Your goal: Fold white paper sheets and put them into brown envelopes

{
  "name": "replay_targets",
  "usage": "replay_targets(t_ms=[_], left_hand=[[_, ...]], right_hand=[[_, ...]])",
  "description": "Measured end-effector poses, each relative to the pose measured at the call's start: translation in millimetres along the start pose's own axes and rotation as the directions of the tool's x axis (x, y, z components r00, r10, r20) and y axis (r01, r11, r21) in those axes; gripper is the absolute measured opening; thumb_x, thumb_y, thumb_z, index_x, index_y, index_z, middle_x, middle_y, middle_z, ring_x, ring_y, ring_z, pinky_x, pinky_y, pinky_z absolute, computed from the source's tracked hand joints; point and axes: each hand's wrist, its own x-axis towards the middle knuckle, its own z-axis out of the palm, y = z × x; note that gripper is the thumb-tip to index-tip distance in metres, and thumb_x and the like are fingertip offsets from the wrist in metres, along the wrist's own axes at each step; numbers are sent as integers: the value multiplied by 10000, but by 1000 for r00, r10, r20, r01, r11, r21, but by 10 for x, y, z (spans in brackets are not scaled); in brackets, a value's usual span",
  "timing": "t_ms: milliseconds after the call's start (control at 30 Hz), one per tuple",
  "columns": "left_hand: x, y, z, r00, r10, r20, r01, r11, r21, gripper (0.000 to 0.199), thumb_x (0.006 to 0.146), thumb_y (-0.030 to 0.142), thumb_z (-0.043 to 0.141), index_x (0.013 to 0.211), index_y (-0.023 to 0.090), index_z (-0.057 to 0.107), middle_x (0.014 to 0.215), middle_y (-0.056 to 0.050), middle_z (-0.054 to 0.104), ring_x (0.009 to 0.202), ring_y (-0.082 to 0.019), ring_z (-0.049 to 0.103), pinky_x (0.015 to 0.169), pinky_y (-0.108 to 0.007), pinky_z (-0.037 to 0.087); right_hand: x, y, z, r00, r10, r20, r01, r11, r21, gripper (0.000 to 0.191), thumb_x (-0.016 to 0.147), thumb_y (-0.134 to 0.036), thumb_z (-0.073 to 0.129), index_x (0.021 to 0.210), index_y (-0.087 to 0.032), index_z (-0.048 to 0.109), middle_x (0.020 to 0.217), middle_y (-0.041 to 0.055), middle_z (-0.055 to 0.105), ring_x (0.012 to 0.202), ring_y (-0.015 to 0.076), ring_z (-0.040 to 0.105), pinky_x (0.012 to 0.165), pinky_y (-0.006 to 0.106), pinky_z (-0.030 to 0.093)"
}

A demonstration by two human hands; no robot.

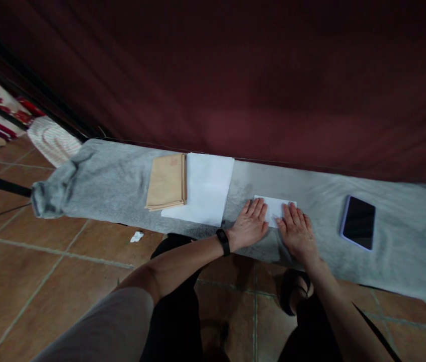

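A small white piece of paper, seemingly folded [274,207], lies on the grey cloth-covered bench [110,181]. My left hand [249,223] rests flat on its left end, fingers stretched out. On its right end lies my right hand [296,229], also flat with the fingers extended. Parts of the paper are hidden under both hands. To the left of my left hand are white sheets of paper [208,188], and brown envelopes [166,181] in a stack overlap their left side.
A phone in a lilac case [358,222] lies right of my right hand. Behind the bench hangs a dark red curtain [235,80]. A white scrap [137,236] is on the tiled floor [47,281]. Striped cloth [54,138] sits at the far left.
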Motion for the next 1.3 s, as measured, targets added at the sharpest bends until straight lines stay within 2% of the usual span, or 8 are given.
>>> replay_targets(t_ms=[133,433,567,700,833,1033,1300], left_hand=[[118,25,88,998,-24,-51,23,999,-30,592,1017,362,336,1514,41,341,1616,-197,302,1522,-285,238,1247,-488,157],[220,14,129,996,-73,-41,72,997,-26,581,1008,340,346,1524,73,336,1620,-177,308,1523,-284,232,1239,-493,191],[216,5,140,997,-68,-34,67,998,-13,583,1011,363,352,1518,76,355,1617,-181,315,1519,-294,242,1232,-495,212],[201,-16,161,998,-53,-45,53,999,3,581,1019,368,338,1531,93,336,1618,-171,317,1514,-287,259,1226,-486,226],[162,-79,166,997,-60,-52,61,998,25,605,1028,408,336,1549,101,300,1618,-177,315,1514,-288,259,1220,-471,232],[98,-202,133,997,-63,-36,65,997,39,735,1003,609,328,1565,138,280,1623,-184,301,1512,-293,266,1223,-472,225],[91,-247,107,999,-38,-9,38,998,42,773,989,651,306,1573,145,265,1632,-177,284,1519,-284,248,1223,-465,223]], right_hand=[[13,-58,-38,1000,23,0,-23,1000,-10,613,1034,-437,327,1561,-122,331,1601,175,352,1442,337,382,1166,518,306],[89,-127,-123,998,66,14,-66,997,33,558,1053,-372,262,1530,-109,386,1573,166,409,1451,305,377,1175,515,294],[173,-213,-104,1000,-27,5,26,992,124,555,1054,-345,257,1564,-136,322,1587,137,393,1474,253,350,1192,473,297],[199,-267,-41,998,-69,-9,70,990,119,544,1054,-349,264,1545,-140,369,1582,141,401,1469,256,361,1191,475,302],[164,-208,4,998,-59,-26,61,996,65,539,1043,-363,311,1528,-146,405,1585,148,390,1461,283,373,1185,498,299],[102,-65,60,997,-44,-55,45,999,23,572,1033,-400,328,1549,-156,364,1590,156,382,1445,312,394,1173,508,313],[33,66,79,999,3,-42,-2,1000,14,600,1032,-418,293,1567,-149,316,1603,165,354,1448,337,378,1160,544,323]])
